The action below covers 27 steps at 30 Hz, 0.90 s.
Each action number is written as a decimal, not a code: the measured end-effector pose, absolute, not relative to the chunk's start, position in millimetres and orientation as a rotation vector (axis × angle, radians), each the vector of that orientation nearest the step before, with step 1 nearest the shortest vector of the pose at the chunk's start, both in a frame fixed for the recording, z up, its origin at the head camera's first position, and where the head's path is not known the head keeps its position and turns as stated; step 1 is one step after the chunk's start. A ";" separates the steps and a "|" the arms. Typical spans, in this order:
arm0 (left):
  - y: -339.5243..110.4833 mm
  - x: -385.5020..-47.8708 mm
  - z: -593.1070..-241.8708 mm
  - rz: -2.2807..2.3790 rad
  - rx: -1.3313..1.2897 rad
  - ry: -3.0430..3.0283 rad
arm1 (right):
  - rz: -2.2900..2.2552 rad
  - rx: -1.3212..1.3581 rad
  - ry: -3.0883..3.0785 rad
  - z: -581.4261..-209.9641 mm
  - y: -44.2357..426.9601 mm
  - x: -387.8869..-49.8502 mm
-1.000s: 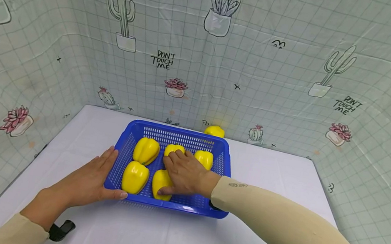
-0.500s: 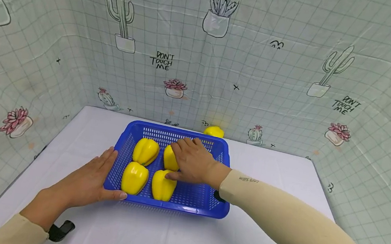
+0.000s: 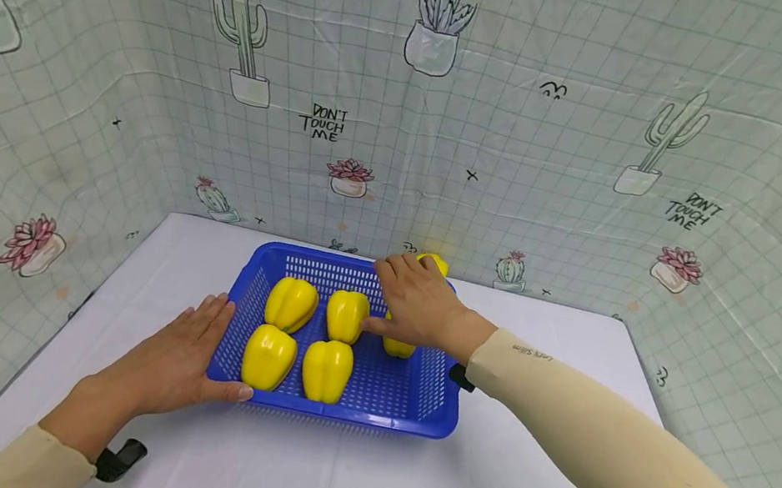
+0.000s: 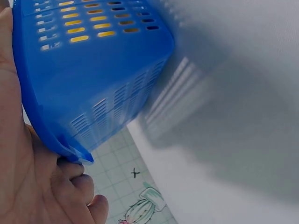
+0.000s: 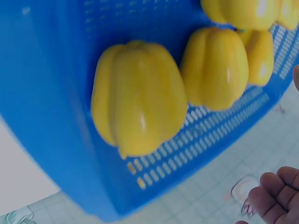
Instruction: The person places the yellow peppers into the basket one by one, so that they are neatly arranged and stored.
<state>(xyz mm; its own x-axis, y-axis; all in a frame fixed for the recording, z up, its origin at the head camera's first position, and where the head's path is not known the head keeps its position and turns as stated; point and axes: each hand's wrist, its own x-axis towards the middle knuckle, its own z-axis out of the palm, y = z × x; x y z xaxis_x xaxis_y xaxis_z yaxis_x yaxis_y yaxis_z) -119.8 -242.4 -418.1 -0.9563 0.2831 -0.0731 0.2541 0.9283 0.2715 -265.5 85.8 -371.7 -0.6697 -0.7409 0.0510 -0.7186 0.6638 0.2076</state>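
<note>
Several yellow bell peppers sit in a blue plastic basket [image 3: 368,418] in the head view. At the left are a front pepper [image 3: 269,357] and a rear pepper [image 3: 292,304]; in the middle are a front pepper [image 3: 326,371] and a rear pepper [image 3: 346,317]. My right hand [image 3: 418,302] is over the right pepper [image 3: 398,347], partly hiding it; its relaxed fingers hold nothing in the right wrist view. My left hand [image 3: 172,359] rests against the basket's left rim, thumb on the front corner. Behind the basket is another pepper [image 3: 438,263], partly hidden by my right hand.
The basket stands on a white-covered table [image 3: 558,345]. Behind and at both sides hangs a patterned cloth backdrop [image 3: 529,130] with cactus prints. A black strap piece [image 3: 121,460] shows at my left wrist.
My right hand has moved from the middle peppers rightward and back, toward the basket's rear right. The middle peppers are now uncovered. My left hand and the basket have stayed in place.
</note>
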 end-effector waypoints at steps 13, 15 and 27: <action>-241.9 -118.7 -416.1 0.436 0.375 2.940 | -0.214 1.010 -2.773 -345.3 135.7 -306.9; -241.9 -119.2 -416.9 0.438 0.363 2.935 | -0.239 0.977 -2.768 -344.4 147.4 -314.8; -240.7 -118.9 -416.3 0.448 0.324 2.928 | -0.339 0.981 -2.683 -368.3 200.1 -355.4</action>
<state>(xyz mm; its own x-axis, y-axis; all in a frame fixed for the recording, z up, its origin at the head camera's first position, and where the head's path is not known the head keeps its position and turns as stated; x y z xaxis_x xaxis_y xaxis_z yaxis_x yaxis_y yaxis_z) -118.9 -240.7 -416.3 -0.9633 0.2369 -0.1260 0.1883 0.9315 0.3113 -355.4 200.1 -368.3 -0.7366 -0.6559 0.1652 -0.5941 0.7442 0.3054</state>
